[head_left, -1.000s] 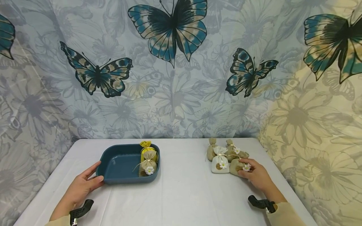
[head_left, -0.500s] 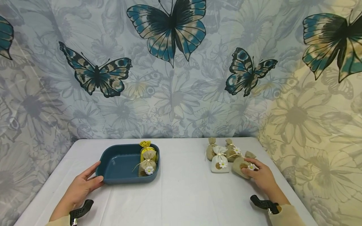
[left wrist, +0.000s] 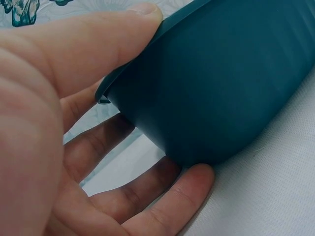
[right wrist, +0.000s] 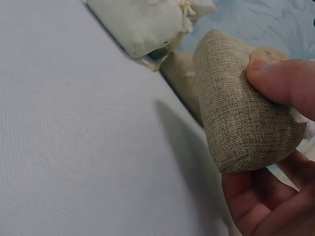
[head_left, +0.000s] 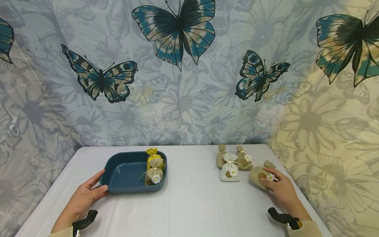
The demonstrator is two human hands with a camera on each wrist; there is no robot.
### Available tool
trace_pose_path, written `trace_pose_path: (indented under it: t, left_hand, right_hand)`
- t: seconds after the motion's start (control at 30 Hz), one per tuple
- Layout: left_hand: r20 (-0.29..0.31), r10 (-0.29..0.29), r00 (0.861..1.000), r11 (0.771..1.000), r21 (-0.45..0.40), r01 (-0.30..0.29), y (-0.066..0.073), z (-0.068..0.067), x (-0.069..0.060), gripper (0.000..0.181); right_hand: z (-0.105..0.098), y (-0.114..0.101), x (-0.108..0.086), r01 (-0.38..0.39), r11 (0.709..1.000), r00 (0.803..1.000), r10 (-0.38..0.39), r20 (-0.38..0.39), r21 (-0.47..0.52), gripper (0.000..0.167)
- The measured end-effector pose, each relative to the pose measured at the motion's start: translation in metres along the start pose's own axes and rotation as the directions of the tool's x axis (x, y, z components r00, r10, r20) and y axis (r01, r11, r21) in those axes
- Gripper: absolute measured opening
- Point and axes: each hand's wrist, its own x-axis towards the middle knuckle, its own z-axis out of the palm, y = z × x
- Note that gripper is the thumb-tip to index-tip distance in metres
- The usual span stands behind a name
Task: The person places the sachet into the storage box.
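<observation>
Head view: blue tray (head_left: 130, 190), containing a yellow sachet (head_left: 152, 151) and a beige sachet (head_left: 151, 166) at its right end; left hand (head_left: 84, 197) grips its left end. Well right of the tray, right hand (head_left: 282, 191) pinches a linen sachet (head_left: 256, 177) between thumb and fingers; between it and tray, a white sachet (head_left: 227, 169) and two tan sachets (head_left: 220, 160).

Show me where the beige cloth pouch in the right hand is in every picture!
Head: beige cloth pouch, lower right, in the right hand.
Left wrist: not in it.
Right wrist: right of centre, seen close up.
Shared landmark: the white tablecloth, visible in all three.
</observation>
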Motion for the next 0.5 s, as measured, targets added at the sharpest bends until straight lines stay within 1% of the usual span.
trace_pose_path:
  t: [0.13, 0.3, 0.4, 0.5]
  left_hand:
    - [-0.003, -0.004, 1.0, 1.0, 0.004, 0.004, 0.0, 0.0, 0.0, 0.084]
    - [-0.005, -0.003, 1.0, 1.0, 0.006, 0.003, 0.001, 0.001, -0.001, 0.084]
    - [-0.005, -0.005, 1.0, 1.0, 0.009, 0.005, 0.001, 0.001, -0.001, 0.084]
    - [-0.007, -0.003, 1.0, 1.0, 0.01, 0.003, 0.001, 0.001, -0.001, 0.084]
  right_hand:
    - [-0.007, -0.006, -0.004, 0.003, 1.0, 1.0, -0.003, -0.012, 0.0, 0.059]
    - [-0.014, -0.013, -0.008, 0.018, 0.999, 0.999, -0.016, -0.029, 0.045, 0.055]
    - [-0.017, -0.019, -0.009, 0.04, 0.996, 0.998, -0.037, -0.043, 0.085, 0.053]
    - [-0.017, -0.029, -0.011, 0.082, 0.99, 0.996, -0.077, -0.047, 0.117, 0.051]
